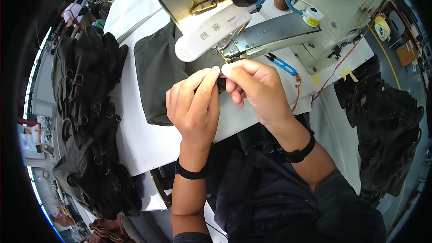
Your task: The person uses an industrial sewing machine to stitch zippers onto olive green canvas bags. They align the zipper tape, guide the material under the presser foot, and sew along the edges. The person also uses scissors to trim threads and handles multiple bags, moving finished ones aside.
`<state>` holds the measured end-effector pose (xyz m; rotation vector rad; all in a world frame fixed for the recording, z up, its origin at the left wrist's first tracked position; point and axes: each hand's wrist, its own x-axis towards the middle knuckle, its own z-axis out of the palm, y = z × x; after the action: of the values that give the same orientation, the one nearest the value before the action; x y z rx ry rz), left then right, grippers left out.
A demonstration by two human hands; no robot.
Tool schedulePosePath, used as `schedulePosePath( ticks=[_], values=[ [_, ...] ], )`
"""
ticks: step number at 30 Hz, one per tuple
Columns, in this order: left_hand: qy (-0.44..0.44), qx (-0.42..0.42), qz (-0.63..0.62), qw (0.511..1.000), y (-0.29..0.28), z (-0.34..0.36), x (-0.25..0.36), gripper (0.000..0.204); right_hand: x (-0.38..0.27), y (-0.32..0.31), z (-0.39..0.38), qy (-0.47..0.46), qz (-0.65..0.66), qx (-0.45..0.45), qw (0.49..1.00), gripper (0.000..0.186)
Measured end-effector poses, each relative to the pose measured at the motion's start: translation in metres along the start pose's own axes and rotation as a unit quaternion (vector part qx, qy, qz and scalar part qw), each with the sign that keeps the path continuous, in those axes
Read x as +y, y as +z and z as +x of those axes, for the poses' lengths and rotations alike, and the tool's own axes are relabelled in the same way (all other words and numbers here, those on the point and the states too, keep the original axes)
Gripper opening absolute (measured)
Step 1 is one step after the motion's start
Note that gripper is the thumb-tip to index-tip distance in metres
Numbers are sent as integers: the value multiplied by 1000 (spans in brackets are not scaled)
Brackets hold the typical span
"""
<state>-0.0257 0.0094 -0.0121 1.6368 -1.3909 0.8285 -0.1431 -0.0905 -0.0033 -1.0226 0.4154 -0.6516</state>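
My left hand [193, 103] and my right hand [261, 85] meet fingertip to fingertip just below the needle area of a sewing machine [256, 38]. Both hands are closed in a pinch. Whatever sits between the fingers is too small or too hidden to name. Behind the left hand, a dark olive fabric piece like a bag [155, 72] lies on the white table and runs under the machine's head. Right of my right hand rests a pair of blue thread snips [283, 64], with a reddish cord [297, 91] trailing from its handle.
Dark bags with metal rings are heaped along the left [85, 103]. Another dark heap [389, 130] hangs at the right. The white tabletop [146, 148] ends in front of my body. A person [72, 13] is in the far left background.
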Motion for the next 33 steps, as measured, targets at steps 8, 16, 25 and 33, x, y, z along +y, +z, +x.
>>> schedulePosePath(
  ticks=[8,16,25,33],
  values=[
    [-11,3,-18,1000,4,2,-7,30,3,6,7,-31,23,16,999,19],
    [-15,-9,-8,1000,7,8,-10,28,-1,11,11,-33,20,34,999,20],
    [-17,-16,8,1000,12,15,-19,19,-3,4,9,-89,-60,52,993,21],
    [-12,-9,47,999,11,20,-10,17,-36,-5,40,-118,-183,-13,976,25]
  ],
)
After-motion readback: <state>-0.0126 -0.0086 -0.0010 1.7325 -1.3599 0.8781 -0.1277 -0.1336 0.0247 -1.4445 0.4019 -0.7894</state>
